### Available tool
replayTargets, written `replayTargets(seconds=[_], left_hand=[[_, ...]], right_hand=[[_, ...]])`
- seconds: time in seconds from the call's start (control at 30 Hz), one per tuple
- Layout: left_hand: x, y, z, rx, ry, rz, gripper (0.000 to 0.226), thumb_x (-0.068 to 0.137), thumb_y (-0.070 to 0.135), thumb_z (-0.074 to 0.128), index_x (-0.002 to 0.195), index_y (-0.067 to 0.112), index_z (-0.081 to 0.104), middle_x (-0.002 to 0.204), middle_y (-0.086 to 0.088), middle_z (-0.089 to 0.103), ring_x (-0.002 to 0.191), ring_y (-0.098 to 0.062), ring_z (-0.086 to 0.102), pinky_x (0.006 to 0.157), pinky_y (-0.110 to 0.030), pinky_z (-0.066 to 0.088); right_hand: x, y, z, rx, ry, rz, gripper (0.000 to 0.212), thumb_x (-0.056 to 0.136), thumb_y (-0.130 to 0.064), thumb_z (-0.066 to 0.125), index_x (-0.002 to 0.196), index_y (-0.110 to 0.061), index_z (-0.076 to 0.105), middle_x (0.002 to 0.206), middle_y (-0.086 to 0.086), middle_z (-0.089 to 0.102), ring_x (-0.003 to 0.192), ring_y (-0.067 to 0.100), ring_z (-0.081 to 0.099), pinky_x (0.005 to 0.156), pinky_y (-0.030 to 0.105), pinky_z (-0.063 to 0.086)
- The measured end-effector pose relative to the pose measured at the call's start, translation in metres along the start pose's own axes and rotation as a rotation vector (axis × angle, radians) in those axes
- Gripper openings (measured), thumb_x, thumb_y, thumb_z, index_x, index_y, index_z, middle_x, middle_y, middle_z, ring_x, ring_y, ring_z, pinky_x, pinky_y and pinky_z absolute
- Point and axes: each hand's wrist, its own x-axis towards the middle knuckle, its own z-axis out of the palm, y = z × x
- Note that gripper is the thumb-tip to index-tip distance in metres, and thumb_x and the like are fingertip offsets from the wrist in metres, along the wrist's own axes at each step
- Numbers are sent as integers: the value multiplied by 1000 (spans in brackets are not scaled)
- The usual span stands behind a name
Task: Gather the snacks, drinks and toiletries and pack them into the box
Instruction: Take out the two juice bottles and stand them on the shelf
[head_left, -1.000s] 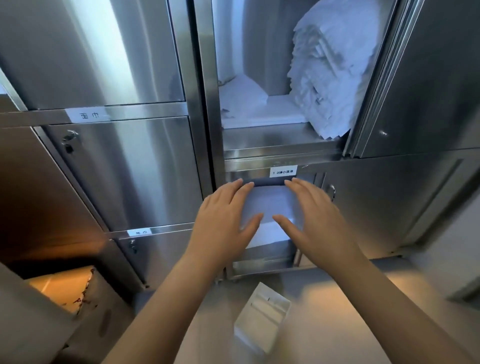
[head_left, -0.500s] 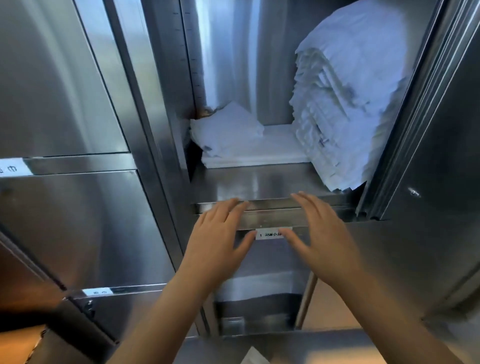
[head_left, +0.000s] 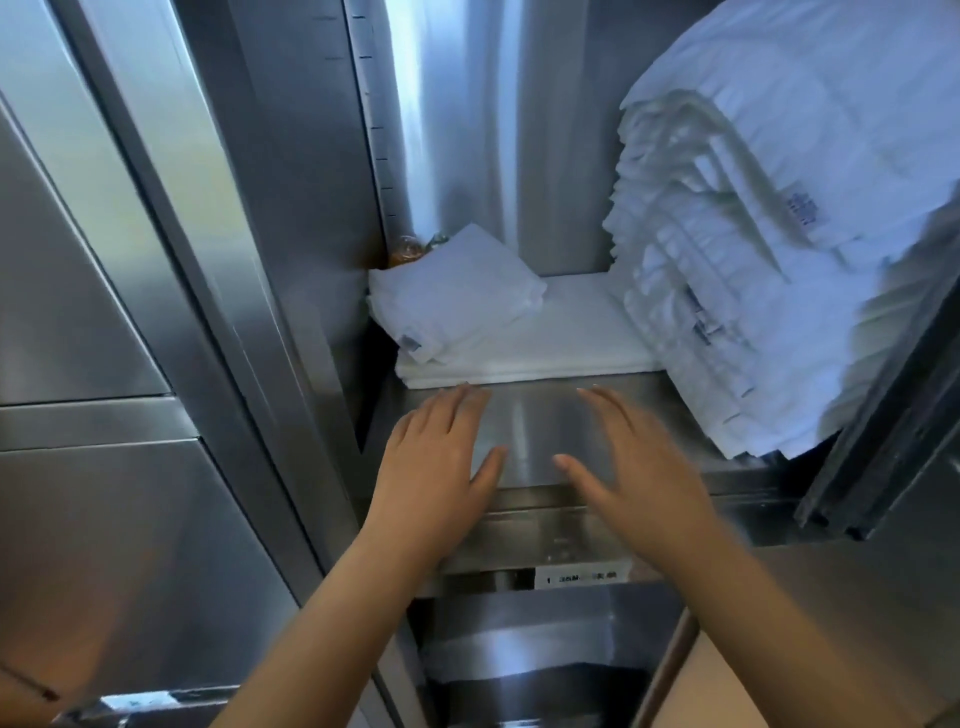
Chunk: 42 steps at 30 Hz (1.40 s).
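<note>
Both hands were spread low over the bare near part of the steel shelf (head_left: 524, 431). The left hand (head_left: 436, 457) and the right hand (head_left: 639, 467) each had the grip apart, fingers straight, holding nothing. Whether the palms touched the metal could not be told.

The only likely task thing in sight was a small amber packet (head_left: 410, 249) with a crinkly, shiny wrapper. It was wedged in the far left corner of the shelf, half hidden behind a folded white cloth (head_left: 457, 296). Whether it was a snack or a drink was unclear, and the box was out of view.

The left hand should probably reach over the cloth and pinch the wrapper, rather than drag the cloth. The tall stack of linen (head_left: 753, 260) on the right leaned and looked likely to slide if brushed.
</note>
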Motion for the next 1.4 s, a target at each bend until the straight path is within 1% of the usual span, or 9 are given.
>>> replayTargets(seconds=[0.2, 0.47, 0.7, 0.83, 0.93, 1.03, 1.17, 1.3, 1.4], left_hand=[[57, -17, 14, 58, 75, -110, 59, 94, 47, 38, 147, 28, 21, 153, 4, 23, 140, -15, 20, 113, -30, 13], [158, -33, 46, 130, 140, -360, 57, 97, 50, 31, 148, 35, 12, 156, 6, 15, 142, -15, 15, 114, -32, 12], [228, -57, 73, 237, 150, -428, 56, 97, 46, 33, 148, 28, 18, 154, 2, 24, 140, -17, 21, 111, -32, 16], [272, -78, 88, 223, 124, -445, 53, 98, 38, 33, 148, 22, 21, 153, -1, 27, 139, -16, 22, 110, -30, 15], [301, -94, 99, 178, 133, -460, 50, 99, 30, 32, 146, 16, 26, 149, -3, 32, 136, -18, 26, 110, -31, 18], [323, -105, 109, 151, 135, -480, 48, 99, 27, 30, 145, 16, 28, 148, -5, 34, 135, -20, 28, 111, -34, 20], [328, -114, 130, 124, 113, -518, 46, 99, 33, 26, 142, 20, 36, 146, -2, 39, 134, -18, 31, 113, -34, 18], [326, -119, 142, 123, 122, -530, 48, 99, 36, 24, 142, 22, 36, 146, 0, 40, 134, -15, 33, 113, -34, 17], [334, -124, 138, 119, 93, -532, 44, 99, 33, 26, 137, 20, 43, 138, 0, 48, 124, -18, 43, 106, -34, 29]], right_hand=[[105, 23, 29, 83, 0, -132, 65, 89, -55, 46, 144, -25, 28, 149, -4, 30, 134, 10, 26, 107, 25, 24], [241, 49, 62, 184, -77, -235, 68, 85, -57, 44, 143, -26, 28, 149, -4, 33, 133, 16, 34, 107, 33, 35], [329, 66, 98, 287, -79, -287, 56, 94, -38, 49, 143, -18, 31, 148, -1, 34, 134, 17, 31, 105, 31, 32], [369, 56, 123, 401, -46, -254, 47, 96, -24, 47, 141, -14, 37, 147, 2, 37, 134, 17, 31, 105, 25, 26], [402, 50, 135, 412, -14, -280, 43, 95, -14, 46, 137, -12, 41, 143, 5, 41, 133, 19, 34, 103, 22, 27], [425, 46, 145, 389, -40, -301, 42, 94, -11, 49, 136, -10, 44, 138, 7, 47, 128, 21, 41, 102, 26, 34], [432, 59, 170, 216, 27, -344, 34, 94, -12, 44, 125, -3, 55, 123, 14, 59, 118, 26, 50, 101, 32, 38], [441, 57, 179, 233, 50, -249, 30, 92, -13, 47, 119, -4, 56, 105, 15, 65, 102, 27, 57, 85, 32, 45], [457, 50, 179, 227, 40, -190, 29, 90, -18, 53, 116, -6, 54, 101, 13, 66, 99, 28, 58, 75, 29, 43]])
